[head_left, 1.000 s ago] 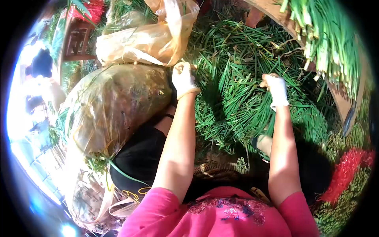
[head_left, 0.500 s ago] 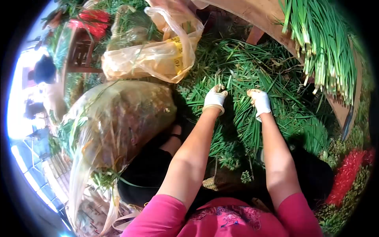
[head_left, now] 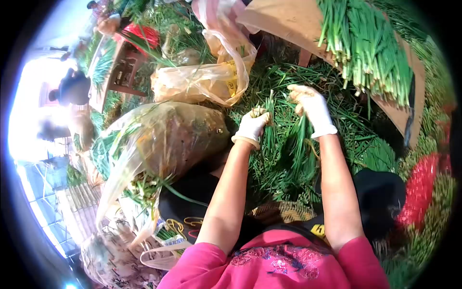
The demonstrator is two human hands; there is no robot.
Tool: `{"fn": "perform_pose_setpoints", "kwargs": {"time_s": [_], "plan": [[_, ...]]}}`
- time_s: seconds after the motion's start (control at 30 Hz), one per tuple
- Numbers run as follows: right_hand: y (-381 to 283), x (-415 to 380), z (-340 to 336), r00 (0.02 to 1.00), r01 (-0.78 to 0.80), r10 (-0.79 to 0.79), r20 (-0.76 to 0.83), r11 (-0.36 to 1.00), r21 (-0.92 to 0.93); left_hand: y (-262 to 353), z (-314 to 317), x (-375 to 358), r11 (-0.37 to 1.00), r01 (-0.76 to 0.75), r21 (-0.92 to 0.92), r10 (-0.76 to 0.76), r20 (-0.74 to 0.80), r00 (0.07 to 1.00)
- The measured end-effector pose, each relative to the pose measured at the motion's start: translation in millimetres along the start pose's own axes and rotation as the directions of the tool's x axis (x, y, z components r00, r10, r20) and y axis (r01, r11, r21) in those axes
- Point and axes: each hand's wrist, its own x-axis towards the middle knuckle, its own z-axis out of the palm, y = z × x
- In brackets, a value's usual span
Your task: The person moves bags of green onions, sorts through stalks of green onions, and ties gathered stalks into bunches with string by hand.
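Note:
My left hand, in a white glove with bare fingertips, is closed around a small bunch of green stalks, whose pale ends point up. To its right, my right hand wears a similar glove. Its fingers are bent at the top of some long green leaves that hang below it; whether they grip these leaves is unclear. Beneath both hands lies a thick heap of loose green leaves and stalks.
A brown board at the upper right bears bundled green stalks. Full plastic bags stand at the left, with a yellowish bag behind. Red netting lies at the right. Another person is at the far left.
The view has shifted. My left hand has moved a little left and now shows a bunch of stalks. My right hand has risen, with long leaves hanging beneath it.

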Motion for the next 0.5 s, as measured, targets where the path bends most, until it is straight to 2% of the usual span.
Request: {"fn": "perform_pose_setpoints", "kwargs": {"time_s": [0.03, 0.1, 0.13, 0.17, 0.2, 0.23, 0.3, 0.33, 0.37, 0.43, 0.47, 0.5], "plan": [[-4, -14, 12, 0.994, -0.08, 0.081, 0.068, 0.996, -0.025, 10, 10, -21, 0.998, -0.055, 0.001, 0.055, -0.006, 0.998], [-6, -44, 30, 0.961, -0.123, 0.189, 0.203, 0.946, -0.299, 7, 21, -50, 0.977, -0.197, -0.081, 0.2, 0.022, 0.98], [-12, -56, 28, 0.928, -0.09, 0.228, 0.296, 0.905, -0.415, 5, 16, -65, 0.969, -0.233, 0.077, 0.237, -0.035, 0.971], [-19, -65, 26, 0.952, -0.041, 0.201, 0.229, 0.831, -0.555, 9, 7, -81, 0.939, -0.252, 0.234, 0.28, -0.093, 0.956], [-34, -75, 16, 0.975, 0.008, 0.09, 0.201, 0.897, -0.441, 11, -7, -95, 0.973, -0.194, 0.128, 0.213, -0.162, 0.964], [-45, -85, 2, 0.987, 0.063, -0.01, 0.161, 0.945, -0.322, -7, -33, -92, 0.973, -0.229, 0.023, 0.228, -0.223, 0.948], [-64, -88, -25, 0.993, 0.098, -0.105, -0.044, 0.984, -0.147, 14, -48, -133, 0.998, -0.042, 0.046, 0.052, -0.241, 0.969], [-66, -94, -24, 0.991, 0.052, -0.09, -0.099, 0.941, -0.336, 18, -44, -151, 0.997, -0.036, -0.064, 0.025, -0.17, 0.985], [-67, -110, -16, 1.0, -0.03, 0.028, -0.009, 0.901, -0.432, 19, -40, -158, 0.998, -0.012, -0.06, 0.006, -0.089, 0.996], [-65, -131, 0, 0.997, 0.016, 0.024, 0.075, 0.871, -0.491, 32, -21, -179, 1.0, -0.01, -0.017, 0.012, 0.079, 0.997], [-64, -140, 9, 0.991, 0.05, -0.007, 0.132, 0.944, -0.327, 28, -14, -177, 0.999, -0.015, 0.048, 0.01, 0.118, 0.993], [-75, -157, 25, 0.982, 0.03, 0.028, 0.187, 0.954, -0.299, 34, -4, -185, 0.994, -0.054, 0.098, 0.034, 0.191, 0.981]]}}
